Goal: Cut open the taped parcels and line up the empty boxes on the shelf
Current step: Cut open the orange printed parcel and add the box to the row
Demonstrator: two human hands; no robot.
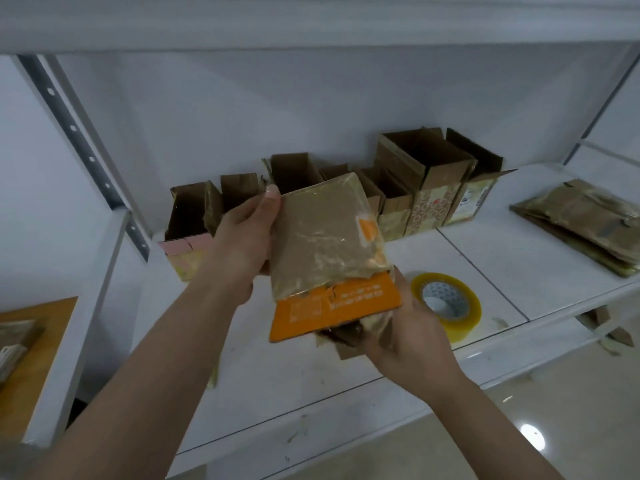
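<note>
- Held above the white shelf (485,258), in front of the row of boxes: a flat-sided cardboard parcel (325,244), brown, wrapped in glossy, wrinkled clear tape, with an orange printed flap (332,310) hanging open at its near end.
- Left hand (239,251) gripping the parcel's left edge, thumb pressed on the upper corner, fingers hidden behind.
- Right hand (408,334) curled under the near end, clutching crumpled tape and torn cardboard below the orange flap.
- Along the back of the shelf, side by side: a row of opened boxes (415,181), rectangular, flaps upright, dull brown inside, shiny tape outside; the leftmost with a pink face.
- Just right of the right hand, lying flat: a roll of yellowish translucent tape (446,303) with a pale core.
- Far right on the shelf: a stack of flattened taped cardboard (585,220).
</note>
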